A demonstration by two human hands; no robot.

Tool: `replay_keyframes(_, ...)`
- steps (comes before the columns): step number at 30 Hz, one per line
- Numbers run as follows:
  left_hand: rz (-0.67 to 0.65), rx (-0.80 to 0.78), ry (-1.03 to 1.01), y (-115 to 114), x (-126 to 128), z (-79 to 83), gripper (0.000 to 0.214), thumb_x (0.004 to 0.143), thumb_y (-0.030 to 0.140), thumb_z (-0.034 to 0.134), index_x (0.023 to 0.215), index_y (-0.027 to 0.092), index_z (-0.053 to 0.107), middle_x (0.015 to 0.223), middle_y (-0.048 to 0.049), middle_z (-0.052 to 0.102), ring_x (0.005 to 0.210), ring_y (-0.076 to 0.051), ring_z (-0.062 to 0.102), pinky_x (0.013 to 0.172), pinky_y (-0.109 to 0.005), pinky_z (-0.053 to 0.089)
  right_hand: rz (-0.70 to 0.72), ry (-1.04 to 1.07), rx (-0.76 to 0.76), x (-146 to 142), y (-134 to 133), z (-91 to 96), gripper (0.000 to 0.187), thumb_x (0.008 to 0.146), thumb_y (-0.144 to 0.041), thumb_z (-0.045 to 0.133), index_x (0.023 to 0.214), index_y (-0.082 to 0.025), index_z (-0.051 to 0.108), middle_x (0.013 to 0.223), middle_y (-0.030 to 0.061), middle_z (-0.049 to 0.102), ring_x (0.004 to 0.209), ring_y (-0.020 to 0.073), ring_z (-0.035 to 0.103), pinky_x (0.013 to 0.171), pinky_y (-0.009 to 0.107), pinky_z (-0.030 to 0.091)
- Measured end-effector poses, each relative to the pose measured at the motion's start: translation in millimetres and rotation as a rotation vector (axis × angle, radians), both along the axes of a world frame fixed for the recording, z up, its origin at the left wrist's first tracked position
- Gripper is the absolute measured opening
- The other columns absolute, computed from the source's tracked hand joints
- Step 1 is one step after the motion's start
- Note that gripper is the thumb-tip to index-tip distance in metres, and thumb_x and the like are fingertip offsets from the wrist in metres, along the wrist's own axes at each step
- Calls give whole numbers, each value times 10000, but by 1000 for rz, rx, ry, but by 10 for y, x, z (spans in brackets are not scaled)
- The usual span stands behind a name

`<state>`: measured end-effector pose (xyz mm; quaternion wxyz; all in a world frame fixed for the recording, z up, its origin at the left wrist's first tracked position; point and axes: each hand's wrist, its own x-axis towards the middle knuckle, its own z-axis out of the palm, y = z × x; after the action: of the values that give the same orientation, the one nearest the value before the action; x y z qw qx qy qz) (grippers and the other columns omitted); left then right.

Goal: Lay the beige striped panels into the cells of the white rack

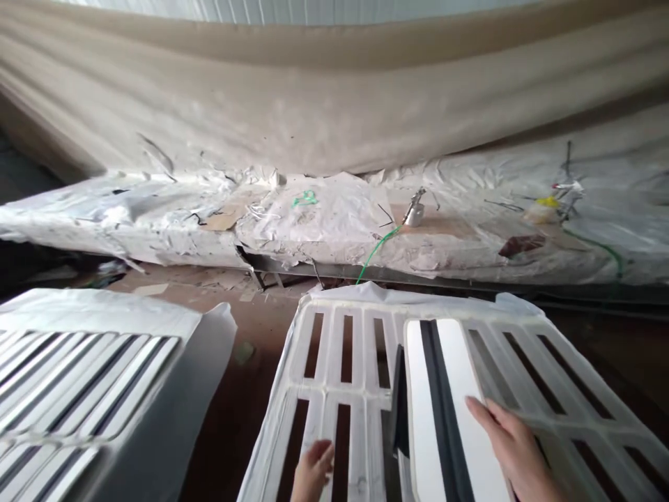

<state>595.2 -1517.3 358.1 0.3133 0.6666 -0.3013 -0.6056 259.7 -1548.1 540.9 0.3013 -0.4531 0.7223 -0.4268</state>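
Note:
My right hand (515, 446) lies flat, fingers stretched out, on a white panel with a dark stripe (444, 390). That panel rests on a white slatted rack (339, 362) in front of me. My left hand (312, 473) sits at the bottom edge on the rack's slats, left of the panel. Its fingers are curled against a slat, and I cannot make out anything in them. A dark strip (400, 404) stands along the panel's left edge, between the two hands.
A second white rack with several striped panels (78, 390) stands at the left. Beyond lies a long bench under crumpled plastic sheeting (334, 216), with a metal tool (414, 209), a green hose (377, 251) and a yellow object (543, 208). Brown floor (245, 376) shows between the racks.

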Motion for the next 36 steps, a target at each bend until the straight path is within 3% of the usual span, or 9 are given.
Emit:
replay_keyframes(4,-5,-129,-82,-478,718,-105,573,613,644,616,908,157,680,947,-111,718,914,-284,662,802,-365,508,82,-104,11,881,-742,7,444,757,-603,643,665,-185,522,600,-13,508,573,149,452,502,238,355)
replay_keyframes(8,16,-174,-140,-867,1142,-278,547,679,610,572,965,158,690,1006,-105,727,959,-284,671,877,-370,507,145,-42,-81,1620,-1389,-183,469,801,-625,587,665,-184,500,571,-34,445,548,125,397,489,231,299)
replay_keyframes(12,48,-164,-165,-1005,1300,-483,568,710,627,554,1003,160,692,1058,-109,723,994,-282,672,888,-359,520,162,110,-169,2193,-1862,-582,496,859,-621,507,611,-205,401,531,-66,310,519,108,321,495,245,243)
replay_keyframes(16,69,-131,-137,-999,1282,-689,620,723,661,552,1054,154,681,1090,-117,712,973,-287,675,858,-371,536,131,156,-191,2596,-2031,-1197,498,855,-625,472,592,-215,368,507,-68,305,519,115,307,544,273,242)
replay_keyframes(19,106,-112,-48,-1028,1238,-814,653,744,684,547,1120,159,646,1113,-113,699,960,-287,672,836,-383,543,126,151,-140,2737,-1972,-1633,502,830,-641,468,575,-220,370,494,-62,323,508,120,313,552,285,240)
replay_keyframes(22,136,-127,23,-1136,1198,-884,637,786,674,528,1175,177,612,1186,-107,667,1007,-282,657,876,-387,533,150,121,-88,2738,-1964,-1925,495,817,-638,482,575,-217,386,504,-55,353,517,125,339,552,284,250)
replay_keyframes(27,129,-131,97,-1459,1073,-985,712,768,690,529,1246,164,571,1286,-138,610,1070,-291,637,870,-373,534,178,19,3,2669,-2392,-2236,483,762,-629,544,557,-212,413,485,-54,369,514,124,345,522,273,250)
replay_keyframes(32,110,-63,-66,-1814,984,-1116,799,723,675,471,1292,117,522,1169,-165,656,964,-277,670,801,-357,527,172,-163,126,2735,-2726,-2605,504,663,-682,598,610,-183,550,537,-17,509,549,150,455,515,258,338)
replay_keyframes(36,93,-66,-204,-2010,1097,-1116,632,727,505,514,1189,79,576,1007,-140,700,936,-283,660,833,-363,495,159,-268,207,2828,-2732,-2833,572,631,-716,611,746,-156,639,678,36,630,674,194,572,614,272,446)
